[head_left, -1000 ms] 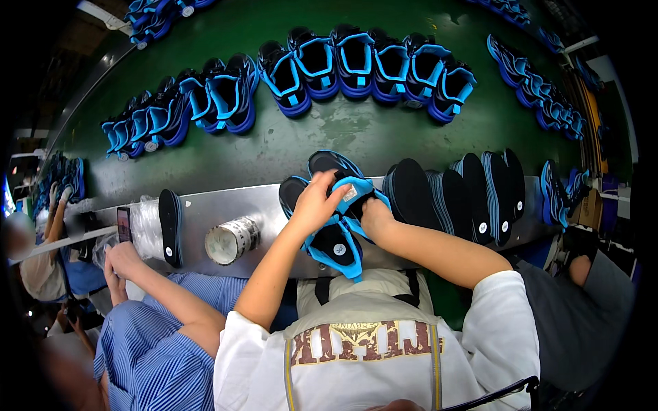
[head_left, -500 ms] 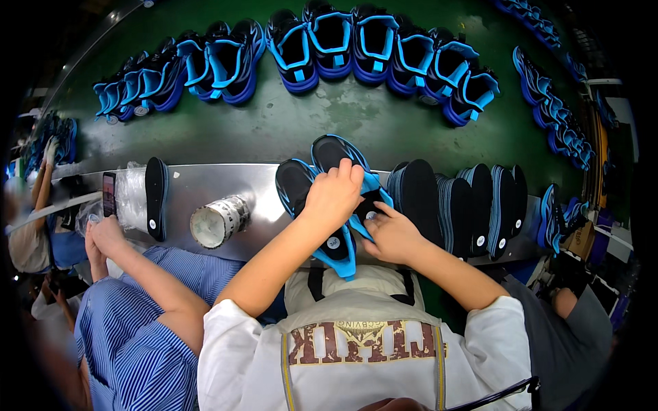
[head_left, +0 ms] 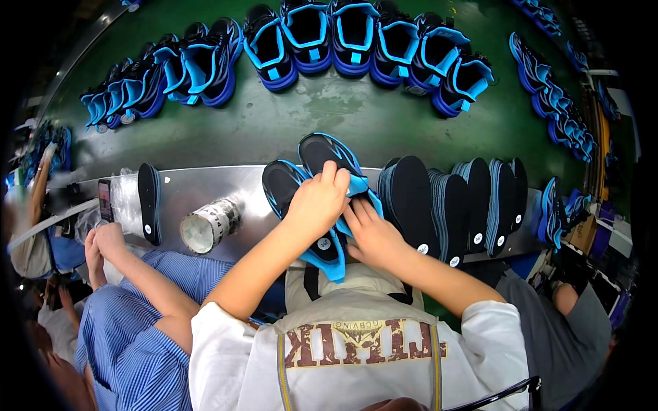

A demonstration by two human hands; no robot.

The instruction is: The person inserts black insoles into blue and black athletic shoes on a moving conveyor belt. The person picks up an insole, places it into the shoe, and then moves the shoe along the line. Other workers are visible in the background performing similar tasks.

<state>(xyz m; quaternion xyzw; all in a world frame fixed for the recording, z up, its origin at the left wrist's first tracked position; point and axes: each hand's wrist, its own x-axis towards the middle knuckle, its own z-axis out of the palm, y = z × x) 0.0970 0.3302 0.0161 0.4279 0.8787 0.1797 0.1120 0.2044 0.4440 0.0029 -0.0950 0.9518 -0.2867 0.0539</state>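
Observation:
Two black and bright-blue sneakers lie side by side in front of me, toes pointing away. My left hand [head_left: 321, 197] is closed on the right-hand sneaker [head_left: 327, 149], its fingers over the tongue and upper edge. My right hand [head_left: 373, 233] is at that sneaker's opening, fingers close together and their tips in at the blue collar; what lies under them is hidden. The left-hand sneaker [head_left: 279, 183] sits partly beneath my left forearm. A black insole with a round white label shows in its opening.
Stacked black insoles [head_left: 411, 205] stand to the right on the metal ledge [head_left: 264, 233]. Left are a patterned roll [head_left: 211, 225], another insole stack [head_left: 149, 202] and a phone [head_left: 105, 200]. Rows of sneakers [head_left: 353, 34] line the green surface beyond. A person in striped clothing [head_left: 137, 329] sits close at left.
My right hand's fingers have moved in over the sneaker's opening, covering the dark insole and white label seen there before. My left hand keeps its hold. The whole view has shifted slightly.

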